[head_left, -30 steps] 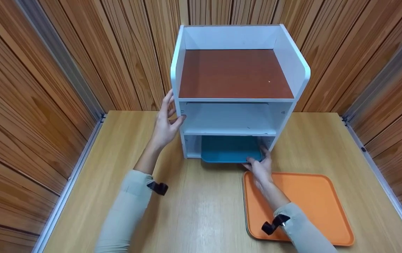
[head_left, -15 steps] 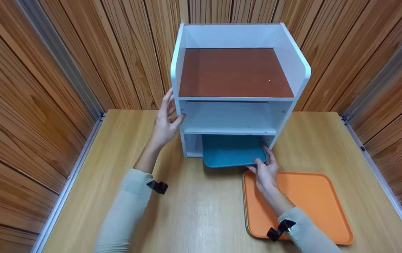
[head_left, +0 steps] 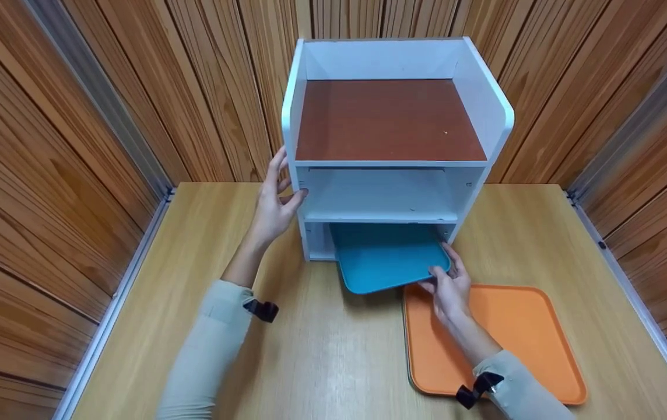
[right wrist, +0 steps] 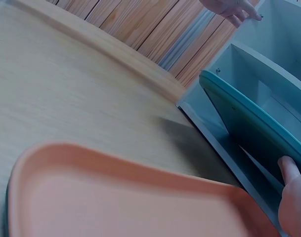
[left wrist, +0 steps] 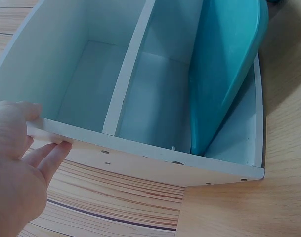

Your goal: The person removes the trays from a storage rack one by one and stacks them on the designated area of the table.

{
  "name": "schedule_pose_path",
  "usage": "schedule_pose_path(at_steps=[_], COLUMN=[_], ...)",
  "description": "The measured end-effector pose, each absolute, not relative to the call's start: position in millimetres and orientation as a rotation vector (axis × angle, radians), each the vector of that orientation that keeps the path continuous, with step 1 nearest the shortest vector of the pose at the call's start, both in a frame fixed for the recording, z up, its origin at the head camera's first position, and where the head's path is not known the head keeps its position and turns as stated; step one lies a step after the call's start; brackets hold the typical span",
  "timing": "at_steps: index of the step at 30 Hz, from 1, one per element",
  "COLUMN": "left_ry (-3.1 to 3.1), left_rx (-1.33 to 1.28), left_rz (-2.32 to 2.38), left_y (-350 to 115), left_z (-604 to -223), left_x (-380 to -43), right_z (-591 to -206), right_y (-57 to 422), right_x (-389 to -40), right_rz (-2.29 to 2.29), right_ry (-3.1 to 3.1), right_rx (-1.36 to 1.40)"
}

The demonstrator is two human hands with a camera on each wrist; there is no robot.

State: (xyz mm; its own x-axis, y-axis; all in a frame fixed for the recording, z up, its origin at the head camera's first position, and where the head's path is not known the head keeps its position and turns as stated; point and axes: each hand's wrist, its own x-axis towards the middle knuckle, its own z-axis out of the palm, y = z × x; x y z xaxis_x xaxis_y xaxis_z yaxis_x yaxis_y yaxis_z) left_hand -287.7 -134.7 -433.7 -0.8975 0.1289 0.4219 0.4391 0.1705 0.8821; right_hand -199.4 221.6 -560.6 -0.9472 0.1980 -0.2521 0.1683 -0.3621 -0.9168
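A white shelf unit [head_left: 377,193] with a brown top board stands on the table. My left hand [head_left: 270,211] holds its left side panel, thumb on the front edge and fingers on the outer face. From the lowest compartment a teal tray [head_left: 389,259] sticks out at an angle, its front left corner furthest out. My right hand [head_left: 453,290] grips that tray's front right corner, thumb on top and fingers beneath. In the right wrist view the tray [right wrist: 254,116] is raised off the compartment floor. The left wrist view shows its rear part still inside, tilted.
An orange tray [head_left: 520,338] lies on the table at the front right, under my right forearm, with a dark rim showing beneath its left edge. Wood-panelled walls [head_left: 211,87] with metal corner posts enclose the table [head_left: 322,350].
The teal tray has slid forward out of the lowest compartment and swung askew. My right hand has moved with it, toward me and to the right. My left hand stays on the side panel.
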Motion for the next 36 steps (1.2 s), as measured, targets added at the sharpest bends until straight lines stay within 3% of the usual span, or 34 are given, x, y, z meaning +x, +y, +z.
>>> schedule_pose_path(at_steps=[36], left_ry=[-2.169], left_rx=[-0.564], left_rz=[-1.810], left_y=[-135.0], left_z=[-435.2], left_x=[-288.3], right_z=[-556.7], right_y=[297.9], right_x=[-181.6], right_rz=[2.652], right_ry=[-1.873], right_rx=[-0.220])
